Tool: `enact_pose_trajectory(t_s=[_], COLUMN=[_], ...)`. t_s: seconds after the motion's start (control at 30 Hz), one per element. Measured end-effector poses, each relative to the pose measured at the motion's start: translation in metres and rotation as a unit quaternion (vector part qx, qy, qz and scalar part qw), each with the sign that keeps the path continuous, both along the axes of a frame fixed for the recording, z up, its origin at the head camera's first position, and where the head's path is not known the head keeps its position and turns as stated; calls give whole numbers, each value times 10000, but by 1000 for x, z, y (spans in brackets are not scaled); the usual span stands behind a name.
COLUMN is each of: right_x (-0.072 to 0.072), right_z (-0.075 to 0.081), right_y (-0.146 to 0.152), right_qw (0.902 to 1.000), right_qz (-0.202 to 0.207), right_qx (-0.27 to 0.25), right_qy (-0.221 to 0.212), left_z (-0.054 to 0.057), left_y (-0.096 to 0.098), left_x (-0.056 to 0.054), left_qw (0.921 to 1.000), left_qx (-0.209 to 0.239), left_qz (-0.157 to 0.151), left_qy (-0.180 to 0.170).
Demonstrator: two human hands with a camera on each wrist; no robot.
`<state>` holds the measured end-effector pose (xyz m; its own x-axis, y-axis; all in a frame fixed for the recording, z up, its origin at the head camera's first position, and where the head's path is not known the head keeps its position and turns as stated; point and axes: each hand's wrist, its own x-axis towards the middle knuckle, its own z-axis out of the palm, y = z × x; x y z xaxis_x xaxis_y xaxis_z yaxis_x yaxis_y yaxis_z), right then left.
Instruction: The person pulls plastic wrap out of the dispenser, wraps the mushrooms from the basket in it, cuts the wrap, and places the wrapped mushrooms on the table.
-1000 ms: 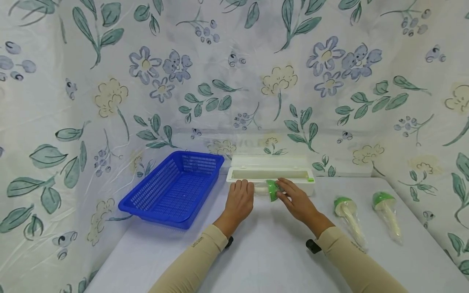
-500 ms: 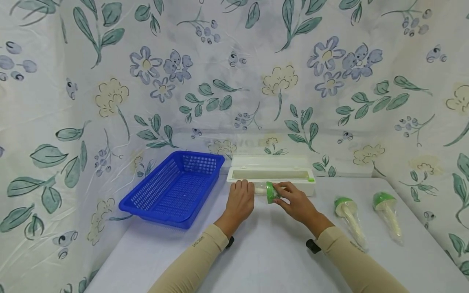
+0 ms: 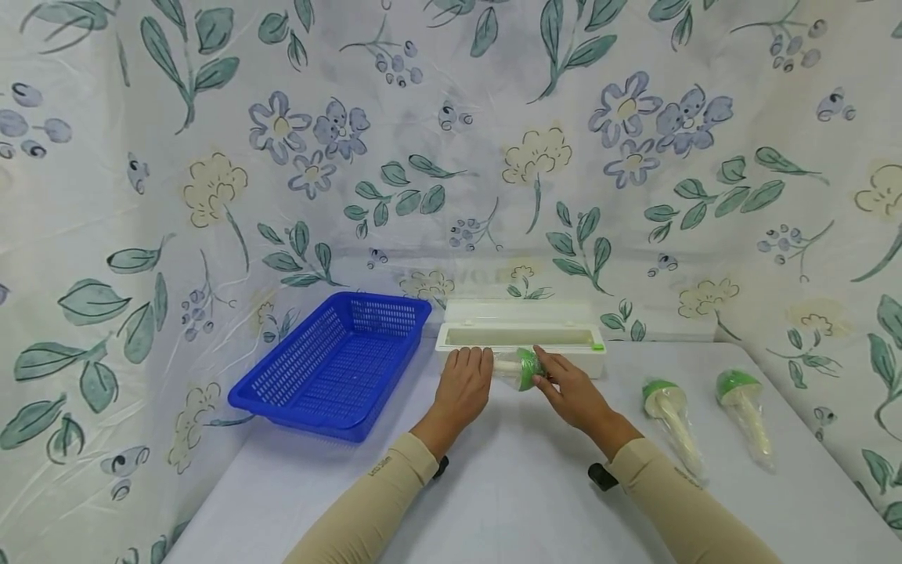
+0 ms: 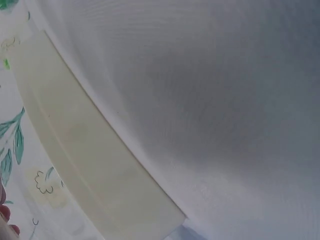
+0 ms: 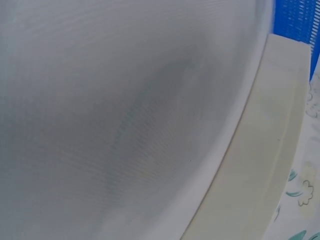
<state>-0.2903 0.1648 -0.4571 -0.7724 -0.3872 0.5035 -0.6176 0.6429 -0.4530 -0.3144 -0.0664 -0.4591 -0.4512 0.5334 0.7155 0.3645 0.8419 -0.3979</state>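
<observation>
Both hands hold a mushroom-shaped thing [image 3: 524, 369] with a green cap and pale stem, wrapped in clear film. It lies sideways just before a long white box [image 3: 521, 327]. My left hand [image 3: 461, 385] is curled round the stem end, which it hides. My right hand [image 3: 572, 392] pinches the green cap from the right with thumb and fingers. The box stands with its lid [image 3: 517, 311] raised, a green tab [image 3: 597, 346] at its right front edge. In the left wrist view a few fingertips [image 4: 5, 212] show at the edge; the right wrist view shows no hand.
A blue perforated basket [image 3: 303, 411] stands at the left. To the right, two more film-wrapped mushroom-shaped things lie on the white table [image 3: 507, 486]: one nearer [image 3: 672, 419], one farther right [image 3: 748, 415]. A floral sheet [image 3: 451, 196] hangs behind.
The green cap has turned in the right fingers, showing a different side, and shifted slightly right compared with half a second ago. The left hand has barely moved. Basket and box are unchanged.
</observation>
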Motion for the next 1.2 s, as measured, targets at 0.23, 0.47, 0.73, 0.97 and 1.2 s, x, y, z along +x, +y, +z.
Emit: enact_pose_trajectory(t_s=[0.23,0.47,0.73,0.97,1.2], right_x=[0,-3,-2,-1,-2], right_z=[0,-5,-6,-5,-1], right_y=[-1,-2,0,7,5], right_qw=[9990,9974,9988,9998,9903], right_qz=[192,264,162,-131,83], right_qx=[378,317,232,164,-1112], right_qy=[103,591,388,-66,-829], left_z=[-3,-3,-4,0,1], left_y=[1,4,3,-4,-7], left_x=[1,4,6,8,8], left_qw=[9991,9990,9990,9940,9951], left_qx=[232,271,95,-214,-261], left_qz=[6,-127,-137,-237,-415], left_qy=[-357,-340,-423,-1045,-860])
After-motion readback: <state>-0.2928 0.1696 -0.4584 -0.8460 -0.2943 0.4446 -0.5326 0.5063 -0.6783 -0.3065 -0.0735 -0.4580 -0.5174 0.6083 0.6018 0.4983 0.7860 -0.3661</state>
